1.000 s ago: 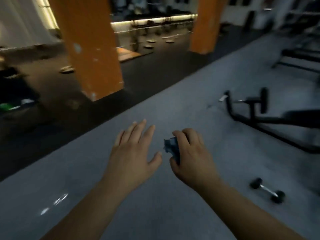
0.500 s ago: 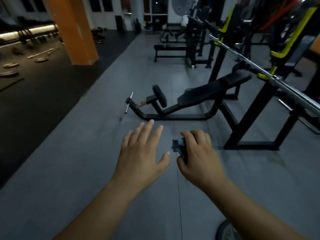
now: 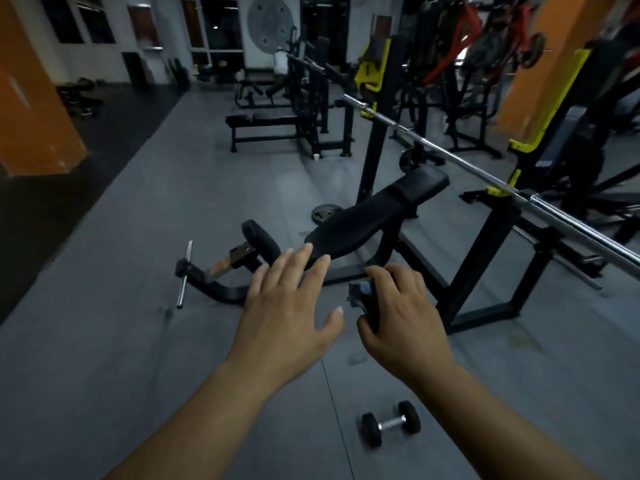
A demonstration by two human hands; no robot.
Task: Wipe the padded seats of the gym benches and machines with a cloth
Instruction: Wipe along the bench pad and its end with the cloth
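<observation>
right hand (image 3: 403,317) grip pinches cloth (image 3: 362,295); left hand (image 3: 287,317) fingers spread above floor

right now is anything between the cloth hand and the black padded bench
Nothing visible: the right hand, holding the crumpled blue-grey cloth, has open air to the black padded bench; the silver barbell crosses farther back.

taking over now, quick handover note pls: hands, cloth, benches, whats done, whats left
Left hand: open, fingers spread, holds nothing.
Right hand: grips the balled cloth.
Near bench is just ahead; flat bench is further back.
Done: nothing visible; the cloth touches no pad.
Left: wipe the near bench, then the flat bench. Mind the dumbbell on the floor.
</observation>
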